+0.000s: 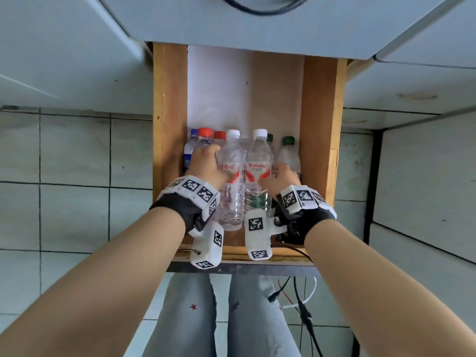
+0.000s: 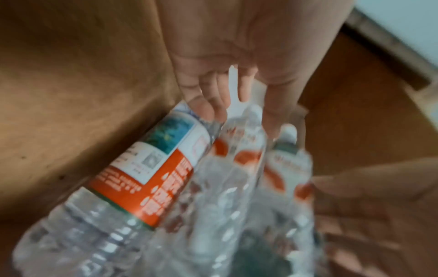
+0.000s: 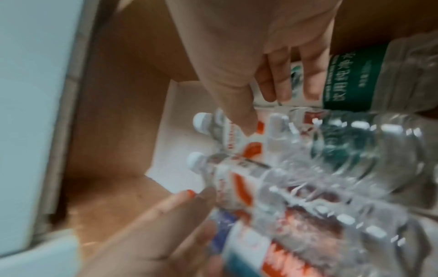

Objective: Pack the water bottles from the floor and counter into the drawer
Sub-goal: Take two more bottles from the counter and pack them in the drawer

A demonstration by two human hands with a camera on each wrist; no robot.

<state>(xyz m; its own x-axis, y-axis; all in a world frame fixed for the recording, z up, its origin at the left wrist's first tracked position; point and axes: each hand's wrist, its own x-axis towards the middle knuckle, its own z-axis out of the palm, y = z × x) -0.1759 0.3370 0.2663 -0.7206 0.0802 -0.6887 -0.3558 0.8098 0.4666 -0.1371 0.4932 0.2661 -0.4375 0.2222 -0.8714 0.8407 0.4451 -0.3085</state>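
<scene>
The wooden drawer (image 1: 170, 124) stands pulled out, with several water bottles lying in its near half, caps pointing away from me. Two white-capped bottles with red labels lie on top in the middle. My left hand (image 1: 206, 163) grips the left one (image 1: 231, 161) from its left side. My right hand (image 1: 280, 177) grips the right one (image 1: 258, 161) from its right side. Below them are a blue-capped bottle (image 1: 190, 150), red-capped bottles (image 1: 204, 132) and green-capped bottles (image 1: 288, 141). In the left wrist view the fingers (image 2: 208, 105) reach down beside a red-labelled bottle (image 2: 147, 178). In the right wrist view the fingers (image 3: 279, 84) lie against a green-labelled bottle (image 3: 355, 78).
The far half of the drawer shows its white liner (image 1: 219, 86). Grey cabinet fronts (image 1: 64, 60) flank the drawer above a tiled floor (image 1: 77, 202). My legs in jeans (image 1: 190, 318) are below the drawer front, with loose cables (image 1: 304, 310) hanging at the lower right.
</scene>
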